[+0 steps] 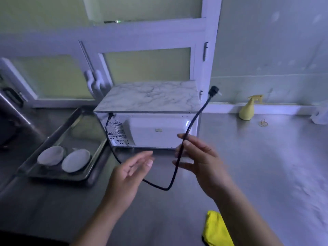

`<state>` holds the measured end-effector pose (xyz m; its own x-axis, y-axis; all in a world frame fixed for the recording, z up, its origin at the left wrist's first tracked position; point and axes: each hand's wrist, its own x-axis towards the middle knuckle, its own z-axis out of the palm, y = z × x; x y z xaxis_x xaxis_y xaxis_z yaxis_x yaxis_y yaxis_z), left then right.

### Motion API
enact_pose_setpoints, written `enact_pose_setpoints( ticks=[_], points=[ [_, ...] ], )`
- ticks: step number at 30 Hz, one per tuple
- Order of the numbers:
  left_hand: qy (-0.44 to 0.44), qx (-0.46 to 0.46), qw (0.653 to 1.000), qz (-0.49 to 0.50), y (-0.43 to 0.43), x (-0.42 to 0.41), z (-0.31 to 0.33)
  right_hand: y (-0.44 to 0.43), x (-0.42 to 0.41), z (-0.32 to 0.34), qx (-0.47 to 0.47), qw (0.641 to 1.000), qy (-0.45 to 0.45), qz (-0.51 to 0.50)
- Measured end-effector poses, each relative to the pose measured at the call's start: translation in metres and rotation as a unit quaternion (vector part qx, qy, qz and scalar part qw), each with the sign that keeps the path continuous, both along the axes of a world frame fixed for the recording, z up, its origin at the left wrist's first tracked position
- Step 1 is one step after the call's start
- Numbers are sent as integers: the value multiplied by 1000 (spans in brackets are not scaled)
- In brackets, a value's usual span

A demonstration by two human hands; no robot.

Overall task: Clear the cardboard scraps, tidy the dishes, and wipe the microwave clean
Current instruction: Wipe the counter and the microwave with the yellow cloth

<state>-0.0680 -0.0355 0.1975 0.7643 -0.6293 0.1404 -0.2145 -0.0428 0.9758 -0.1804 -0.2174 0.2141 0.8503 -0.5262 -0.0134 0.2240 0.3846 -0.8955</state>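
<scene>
Microwave (156,132) stands at the far middle of the steel counter (266,166), its white back panel turned toward the near side and its marbled top showing. A black cord (170,181) leaves the upper left corner of that back panel, drops to the counter, curves near and to the right, then climbs through the right hand to a plug (213,90) held up in the air beyond the microwave's right edge.

The right hand (200,162) is raised in front of the microwave's lower right corner, forearm coming in from the near right, palm turned left. Its thumb (188,143) and forefinger pinch the cord, while the other fingers spread out leftward below, loosely straight.

The left hand (129,173) hovers to the left of it, forearm rising from the near edge, palm facing right toward the cord. Its fingers are straight and slightly fanned; it holds nothing and is apart from the cord, which passes behind it.

Left of the microwave a metal tray (85,128) lies on the counter with two pale bowls (51,155) side by side at its near end, seemingly upside down. A yellow cloth (216,229) lies at the near right, and a yellow spray bottle (247,110) stands far right against the wall.
</scene>
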Motion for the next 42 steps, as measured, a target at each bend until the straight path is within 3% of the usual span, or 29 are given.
enact_pose_setpoints(
  ticks=[3, 6, 11, 16, 19, 22, 26, 34, 38, 42],
  points=[
    [50, -80, 994, 49, 29, 14, 26, 46, 33, 5, -137, 985, 15, 100],
    [90, -120, 980, 133, 63, 31, 28, 95, 69, -13, -212, 953, 35, 213],
    [189, -106, 945, 243, 140, 66, -14, 163, 125, -62, -300, 893, 103, 318],
    [308, -70, 916, 248, 226, 101, -67, 224, 179, -94, -383, 816, 165, 400],
    [325, -74, 900, 282, 268, 130, -90, 263, 214, -103, -426, 785, 186, 409],
    [330, -75, 882, 328, 308, 172, -113, 292, 251, -100, -423, 792, 188, 398],
    [346, -21, 859, 377, 362, 230, -151, 307, 297, -90, -359, 842, 209, 343],
    [376, 98, 848, 360, 395, 314, -220, 276, 304, -102, -196, 921, 294, 163],
    [321, 140, 864, 361, 378, 345, -219, 250, 276, -119, -151, 925, 337, 94],
    [178, 269, 885, 335, 348, 368, -196, 228, 245, -136, -107, 923, 369, 1]
  ],
)
